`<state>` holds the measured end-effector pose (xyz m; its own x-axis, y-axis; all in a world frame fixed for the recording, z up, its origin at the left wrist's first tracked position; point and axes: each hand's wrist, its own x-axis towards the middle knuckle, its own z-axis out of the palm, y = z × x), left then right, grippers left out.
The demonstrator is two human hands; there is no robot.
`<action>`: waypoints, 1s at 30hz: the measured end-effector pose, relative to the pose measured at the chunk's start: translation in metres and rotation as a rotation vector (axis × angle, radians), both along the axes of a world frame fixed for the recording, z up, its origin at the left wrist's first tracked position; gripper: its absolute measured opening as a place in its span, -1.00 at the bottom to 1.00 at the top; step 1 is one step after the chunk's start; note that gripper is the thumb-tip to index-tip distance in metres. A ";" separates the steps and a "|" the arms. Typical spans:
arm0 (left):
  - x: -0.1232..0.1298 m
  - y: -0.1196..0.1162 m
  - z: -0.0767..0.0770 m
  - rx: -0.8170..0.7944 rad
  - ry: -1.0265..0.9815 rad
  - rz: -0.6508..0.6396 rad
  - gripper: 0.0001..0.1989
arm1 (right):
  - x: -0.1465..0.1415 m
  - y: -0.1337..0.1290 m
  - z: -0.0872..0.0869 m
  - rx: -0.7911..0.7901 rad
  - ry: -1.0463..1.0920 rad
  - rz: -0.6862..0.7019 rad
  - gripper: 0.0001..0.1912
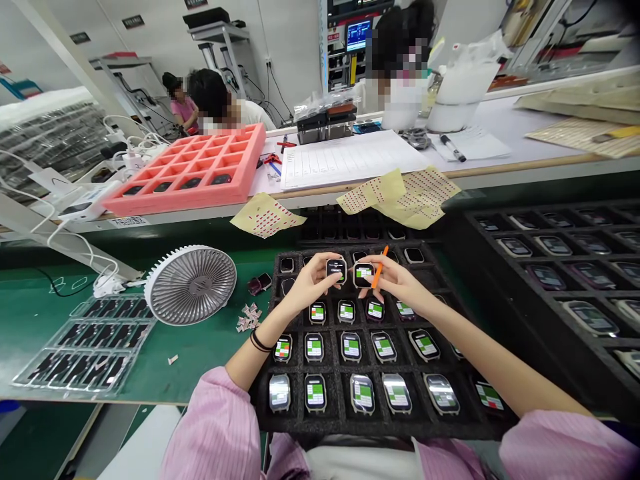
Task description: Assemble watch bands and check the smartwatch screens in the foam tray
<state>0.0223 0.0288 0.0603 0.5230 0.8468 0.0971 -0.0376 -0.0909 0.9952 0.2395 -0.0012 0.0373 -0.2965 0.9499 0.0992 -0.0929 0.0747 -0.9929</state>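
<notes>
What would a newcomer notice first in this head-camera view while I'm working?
Centre frame, the left hand holds a smartwatch body, the right hand a second smartwatch body and an orange stick, above a black foam tray of watches. Further left stand a grey fan and a pink foam tray.

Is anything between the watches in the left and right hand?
Nothing visible: the left hand holds its smartwatch close beside the smartwatch in the right hand; the orange stylus is on that watch's far side.
</notes>
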 end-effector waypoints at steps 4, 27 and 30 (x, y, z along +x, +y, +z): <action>0.001 -0.001 0.002 -0.012 -0.004 0.005 -0.60 | -0.002 -0.001 0.004 -0.004 -0.006 -0.028 -0.60; 0.002 0.001 0.000 -0.060 0.013 0.026 -0.64 | -0.001 -0.002 0.009 -0.028 -0.045 -0.022 -0.63; 0.000 0.001 0.000 -0.045 -0.012 -0.041 -0.55 | 0.001 -0.002 0.010 -0.031 -0.062 0.000 -0.59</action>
<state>0.0227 0.0293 0.0600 0.5565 0.8283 0.0657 -0.0521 -0.0442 0.9977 0.2409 -0.0033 0.0471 -0.3014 0.9521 0.0511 -0.0315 0.0436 -0.9986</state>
